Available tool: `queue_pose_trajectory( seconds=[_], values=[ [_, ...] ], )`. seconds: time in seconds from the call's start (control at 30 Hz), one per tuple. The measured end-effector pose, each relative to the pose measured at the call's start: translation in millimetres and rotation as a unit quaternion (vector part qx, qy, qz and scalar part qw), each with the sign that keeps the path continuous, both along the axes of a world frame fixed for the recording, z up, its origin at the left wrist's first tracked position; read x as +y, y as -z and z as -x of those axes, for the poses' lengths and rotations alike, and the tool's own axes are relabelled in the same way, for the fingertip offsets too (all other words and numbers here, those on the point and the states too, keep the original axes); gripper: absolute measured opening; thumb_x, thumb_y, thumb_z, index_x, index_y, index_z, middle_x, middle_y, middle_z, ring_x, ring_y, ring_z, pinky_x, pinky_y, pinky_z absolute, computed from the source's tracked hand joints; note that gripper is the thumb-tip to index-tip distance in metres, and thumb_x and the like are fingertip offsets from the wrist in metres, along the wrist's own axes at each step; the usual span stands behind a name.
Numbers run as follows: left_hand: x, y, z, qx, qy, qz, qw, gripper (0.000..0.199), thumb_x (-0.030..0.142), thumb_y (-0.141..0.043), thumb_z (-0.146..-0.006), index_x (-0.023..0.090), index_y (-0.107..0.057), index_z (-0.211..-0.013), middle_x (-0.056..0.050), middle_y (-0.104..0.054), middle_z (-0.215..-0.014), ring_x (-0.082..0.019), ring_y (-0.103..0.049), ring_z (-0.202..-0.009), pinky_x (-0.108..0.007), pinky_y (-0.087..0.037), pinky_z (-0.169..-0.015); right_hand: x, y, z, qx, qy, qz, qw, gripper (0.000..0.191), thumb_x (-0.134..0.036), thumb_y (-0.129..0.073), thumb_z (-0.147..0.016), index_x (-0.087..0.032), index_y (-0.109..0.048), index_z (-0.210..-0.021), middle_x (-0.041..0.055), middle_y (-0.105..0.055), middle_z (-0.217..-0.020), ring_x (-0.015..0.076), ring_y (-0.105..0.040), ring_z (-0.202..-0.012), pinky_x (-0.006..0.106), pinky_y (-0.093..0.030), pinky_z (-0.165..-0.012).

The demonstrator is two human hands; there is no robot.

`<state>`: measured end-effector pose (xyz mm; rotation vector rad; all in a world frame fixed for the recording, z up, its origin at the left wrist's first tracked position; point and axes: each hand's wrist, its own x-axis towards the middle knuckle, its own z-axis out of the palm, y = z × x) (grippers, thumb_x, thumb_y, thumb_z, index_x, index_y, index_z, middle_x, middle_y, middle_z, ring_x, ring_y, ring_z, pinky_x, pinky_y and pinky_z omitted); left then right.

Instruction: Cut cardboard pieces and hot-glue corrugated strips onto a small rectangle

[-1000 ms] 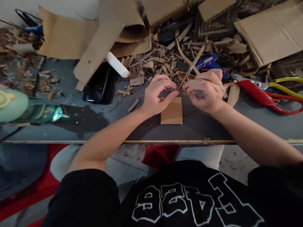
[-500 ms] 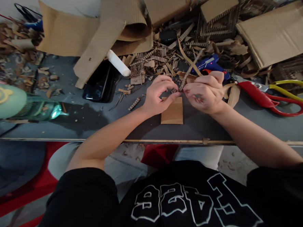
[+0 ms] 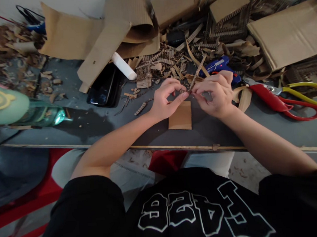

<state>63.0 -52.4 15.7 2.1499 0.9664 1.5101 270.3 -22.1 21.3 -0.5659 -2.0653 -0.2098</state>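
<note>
A thin strip of corrugated cardboard (image 3: pixel 198 72) is pinched between the fingertips of both hands, its free end pointing up and away from me. My left hand (image 3: pixel 169 98) closes thumb and forefinger on the strip's near end. My right hand (image 3: pixel 214 95) grips it right beside, fingertips almost touching the left ones. The strip's lower end is mostly hidden by the fingers. Beneath the hands a small flat cardboard rectangle (image 3: pixel 180 118) lies on the dark table (image 3: pixel 140 132). A blue glue gun (image 3: pixel 216 65) rests just beyond my right hand.
Red- and yellow-handled scissors (image 3: pixel 274 97) lie at the right. A black phone-like object (image 3: pixel 104 88) and white stick (image 3: pixel 124 66) are left of centre. A green bottle (image 3: pixel 42 109) lies at the left. Cardboard scraps (image 3: pixel 167 57) and a curled cardboard sheet (image 3: pixel 130 13) fill the back.
The strip's free end has swung a little to the left and stands steeper. My right hand's fingers have shifted slightly; both hands stay at the same spot.
</note>
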Motion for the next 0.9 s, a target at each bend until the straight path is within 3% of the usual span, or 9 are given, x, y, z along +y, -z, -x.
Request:
queue_pose_trajectory(
  seconds=[0.13, 0.57, 0.73, 0.9],
  values=[
    [1.0, 1.6, -0.7, -0.009, -0.002, 0.013, 1.0, 0.031, 0.048, -0.06, -0.099, 0.019, -0.068, -0.092, -0.005, -0.066, -0.094, -0.011, -0.061, -0.078, -0.025, -0.051, -0.069, -1.0, 0.7, 0.2, 0.008, 0.059, -0.011, 0.998, 0.015, -0.038, -0.059, -0.097, -0.025, -0.059, -0.092, -0.0038, -0.074, -0.078, 0.0135, -0.066, -0.075, 0.036, -0.048, -0.083],
    [2.3, 1.1, 1.4, 0.023, -0.002, -0.005, 1.0, 0.03, 0.047, -0.06, -0.099, 0.019, -0.069, -0.095, -0.007, -0.068, -0.094, -0.015, -0.068, -0.091, -0.026, -0.052, -0.069, 1.1, 14.0, -6.2, 0.004, 0.078, 0.087, 0.993, 0.03, -0.054, -0.056, -0.097, -0.026, -0.064, -0.1, -0.0005, -0.071, -0.083, 0.0189, -0.068, -0.084, 0.051, -0.042, -0.101],
    [4.3, 3.8, 1.8, 0.017, 0.013, 0.013, 1.0, 0.032, 0.049, -0.06, -0.098, 0.019, -0.069, -0.095, -0.007, -0.068, -0.096, -0.015, -0.067, -0.089, -0.027, -0.054, -0.07, 4.4, 10.1, -7.4, -0.046, 0.067, 0.087, 0.993, 0.029, -0.053, -0.052, -0.099, -0.025, -0.063, -0.099, -0.001, -0.071, -0.086, 0.0171, -0.068, -0.084, 0.048, -0.044, -0.097],
    [5.9, 6.9, 1.6, 0.015, 0.04, 0.042, 0.998, 0.036, 0.053, -0.057, -0.098, 0.019, -0.069, -0.095, -0.01, -0.067, -0.1, -0.017, -0.066, -0.093, -0.029, -0.056, -0.075, 4.4, 4.1, -5.8, -0.096, 0.063, 0.004, 0.993, 0.023, -0.037, -0.041, -0.105, -0.027, -0.06, -0.096, -0.0076, -0.073, -0.088, 0.0097, -0.067, -0.081, 0.038, -0.043, -0.089]
  ],
)
